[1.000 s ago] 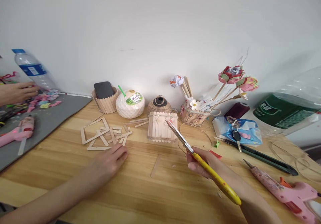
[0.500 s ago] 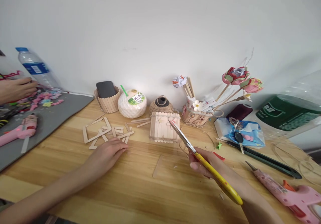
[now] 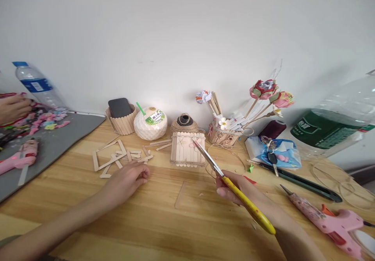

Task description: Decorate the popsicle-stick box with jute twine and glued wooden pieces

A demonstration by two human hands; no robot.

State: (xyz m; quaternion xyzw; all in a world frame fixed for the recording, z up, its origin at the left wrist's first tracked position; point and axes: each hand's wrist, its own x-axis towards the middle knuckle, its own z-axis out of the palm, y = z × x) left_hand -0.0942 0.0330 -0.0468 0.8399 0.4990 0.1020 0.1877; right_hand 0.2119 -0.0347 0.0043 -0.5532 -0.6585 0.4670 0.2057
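Note:
In my right hand (image 3: 234, 187) is a pair of scissors (image 3: 249, 202) with long yellow handles. Its metal blades point up and left, their tips in front of a small panel of craft sticks (image 3: 187, 150) edged with twine. My left hand (image 3: 129, 181) rests on the table with its fingers curled in. Whatever may be inside those fingers is hidden. Just beyond it lie loose craft sticks (image 3: 117, 161), some joined into an angular frame (image 3: 95, 161). A thin clear strip (image 3: 180, 194) lies on the wood between my hands.
Along the wall stand a stick holder with a phone (image 3: 120, 114), a coconut (image 3: 150, 124), a twine spool (image 3: 184, 125) and a flower holder (image 3: 224, 136). A pink glue gun (image 3: 331, 222) and a dark green cutter (image 3: 304, 183) lie right. A co-worker's hand (image 3: 14, 109) is far left.
My left hand's fingers have curled inward from a flatter pose. My right hand still holds the scissors in nearly the same place. The whole view has shifted slightly.

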